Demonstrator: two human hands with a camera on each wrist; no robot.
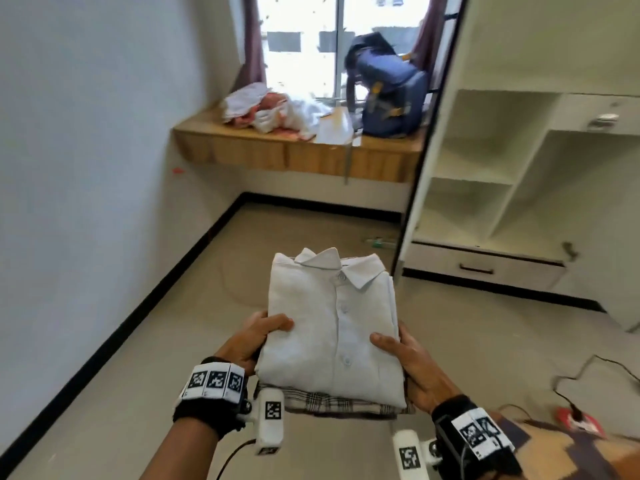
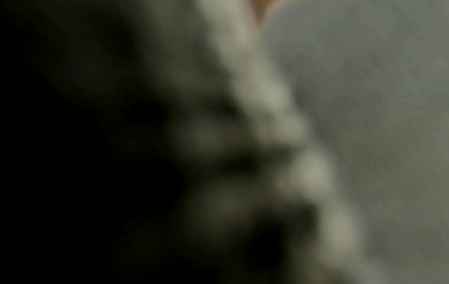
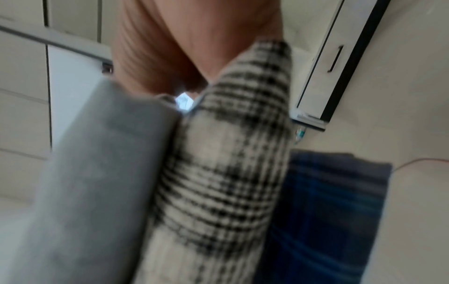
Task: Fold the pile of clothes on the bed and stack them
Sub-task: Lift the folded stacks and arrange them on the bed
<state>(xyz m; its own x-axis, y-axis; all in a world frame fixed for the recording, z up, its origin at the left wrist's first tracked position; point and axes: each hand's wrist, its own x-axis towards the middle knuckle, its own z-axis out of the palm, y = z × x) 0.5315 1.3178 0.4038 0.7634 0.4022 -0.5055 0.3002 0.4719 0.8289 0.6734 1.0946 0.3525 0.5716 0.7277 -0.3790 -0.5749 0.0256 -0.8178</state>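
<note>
The folding looks finished: the left hand [image 1: 258, 336] and right hand [image 1: 403, 358] grasp the folded stack [image 1: 332, 327] in the air, which next needs a level landing, perhaps the shelves [image 1: 485, 188] at 2 o'clock.

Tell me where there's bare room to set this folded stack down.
The open cupboard shelves at right look bare, as does the floor ahead. The wooden ledge under the window is crowded: crumpled clothes on its left, a blue backpack on its right. Both hands, left hand and right hand, grip the stack.
</note>
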